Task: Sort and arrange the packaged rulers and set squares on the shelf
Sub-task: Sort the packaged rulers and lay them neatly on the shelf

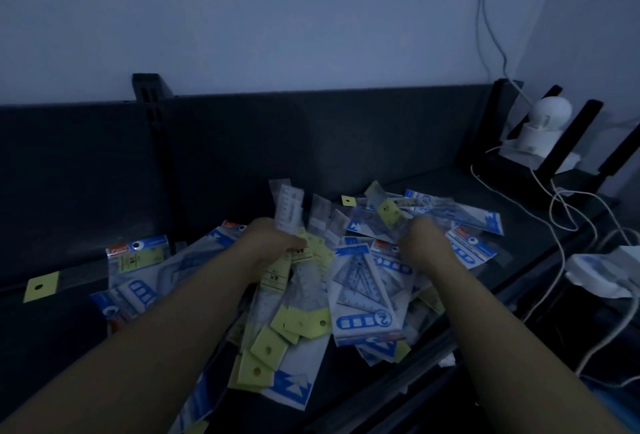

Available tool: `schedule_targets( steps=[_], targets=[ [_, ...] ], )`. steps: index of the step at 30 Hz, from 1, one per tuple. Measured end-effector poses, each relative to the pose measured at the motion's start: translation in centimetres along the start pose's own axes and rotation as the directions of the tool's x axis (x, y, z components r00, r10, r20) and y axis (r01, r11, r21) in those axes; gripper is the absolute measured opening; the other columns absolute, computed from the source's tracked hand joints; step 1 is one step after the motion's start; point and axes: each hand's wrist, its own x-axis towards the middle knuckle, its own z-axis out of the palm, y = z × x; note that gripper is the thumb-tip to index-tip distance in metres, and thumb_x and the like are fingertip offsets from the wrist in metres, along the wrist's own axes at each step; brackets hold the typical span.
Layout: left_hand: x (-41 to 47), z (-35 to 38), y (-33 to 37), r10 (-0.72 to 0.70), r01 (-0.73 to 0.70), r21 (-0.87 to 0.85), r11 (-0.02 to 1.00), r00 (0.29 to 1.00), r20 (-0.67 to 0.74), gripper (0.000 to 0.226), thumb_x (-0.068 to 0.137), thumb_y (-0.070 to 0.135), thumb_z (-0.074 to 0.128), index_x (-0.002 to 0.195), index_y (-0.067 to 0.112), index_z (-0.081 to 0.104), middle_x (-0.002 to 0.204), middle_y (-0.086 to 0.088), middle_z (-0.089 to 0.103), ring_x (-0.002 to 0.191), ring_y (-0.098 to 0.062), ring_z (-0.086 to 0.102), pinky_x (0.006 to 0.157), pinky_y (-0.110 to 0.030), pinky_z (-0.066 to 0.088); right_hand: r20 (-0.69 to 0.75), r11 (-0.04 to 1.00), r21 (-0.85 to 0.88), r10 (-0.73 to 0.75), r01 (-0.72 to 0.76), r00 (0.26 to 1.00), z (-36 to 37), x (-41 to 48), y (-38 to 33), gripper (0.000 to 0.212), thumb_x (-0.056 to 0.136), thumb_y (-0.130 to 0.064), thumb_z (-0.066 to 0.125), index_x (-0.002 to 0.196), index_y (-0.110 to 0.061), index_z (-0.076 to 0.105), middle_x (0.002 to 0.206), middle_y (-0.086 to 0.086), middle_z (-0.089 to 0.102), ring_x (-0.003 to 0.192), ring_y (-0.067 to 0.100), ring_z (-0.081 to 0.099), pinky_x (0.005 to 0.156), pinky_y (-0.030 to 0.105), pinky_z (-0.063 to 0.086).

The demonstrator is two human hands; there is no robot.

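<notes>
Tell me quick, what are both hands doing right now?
Left hand: closed, gripping a clear ruler pack.
Right hand: in the pile, fingers hidden and blurred; cannot tell.

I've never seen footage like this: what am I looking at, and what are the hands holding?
No machine here: a person works with bare hands, filmed by one camera worn on their head, looking down along both forearms. On the dark shelf lies a loose pile of packaged rulers and set squares, with blue or yellow header cards. The left hand grips a bundle of ruler packs that stick up from the fist. The right hand is down in the pile; blur hides whether it holds anything. At far right sit a white round device and white cables.
</notes>
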Motion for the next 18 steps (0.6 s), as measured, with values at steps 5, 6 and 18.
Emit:
schedule_targets(
  steps=[5,6,18],
  targets=[
    [0.4,-0.9,-0.4,-0.04,0.04,-0.019,0.999,0.999,0.002,0.036,0.083,0.01,0.071,0.115,0.0,0.059,0.104,-0.018,0.064,0.096,-0.033,0.062,0.082,-0.041,0.054,-0.074,0.961,0.266,-0.054,0.072,0.996,-0.9,-0.8,-0.7,0.012,0.092,-0.009,0.046,0.098,0.0,0.052,0.088,0.017,0.057,0.078,0.028,0.052,0.056,0.029,0.035],
    [0.3,-1.0,-0.5,-0.055,0.055,-0.02,0.998,0.998,0.013,0.037,0.084,0.01,0.071,0.117,0.0,0.058,0.106,-0.019,0.064,0.098,-0.035,0.062,0.084,-0.044,0.054,-0.041,0.947,0.311,-0.075,0.084,0.996,-0.9,-1.4,-1.1,0.01,0.091,-0.01,0.046,0.093,-0.002,0.052,0.082,0.014,0.055,0.073,0.027,0.052,0.054,0.029,0.035],
    [-0.7,-0.3,-0.9,-0.054,0.07,-0.154,0.986,0.993,0.108,0.044,0.078,-0.002,0.073,0.119,0.002,0.056,0.109,-0.018,0.065,0.094,-0.035,0.064,0.076,-0.043,0.055,0.225,0.854,0.52,-0.157,0.017,0.962,2.6,-6.4,-4.4,0.009,0.084,0.0,0.06,0.078,0.006,0.062,0.071,0.019,0.057,0.066,0.024,0.056,0.067,0.038,0.053]
  ],
)
